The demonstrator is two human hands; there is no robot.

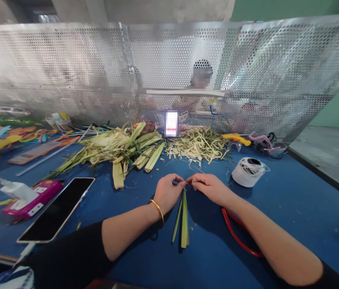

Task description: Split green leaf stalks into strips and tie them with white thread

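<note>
My left hand (171, 192), with a gold bangle at its wrist, pinches the upper ends of a few green leaf strips (184, 220). The strips hang toward me, fanned slightly apart, just over the blue table. Close beside it, my right hand (207, 186) has thumb and forefinger pinched near the top of the strips; whatever lies between those fingertips is too small to make out. A spool of white thread (244, 174) stands right of my right hand. Under my right forearm lies a red curved handle (238, 237), partly covered.
Beyond my hands lie a heap of green leaves and stalks (118, 146) and a pile of pale shredded strips (199, 144). At left are a phone (59, 210) and a magenta power strip (33, 198) with a white plug. A perforated metal screen (169, 52) closes the back, people behind it.
</note>
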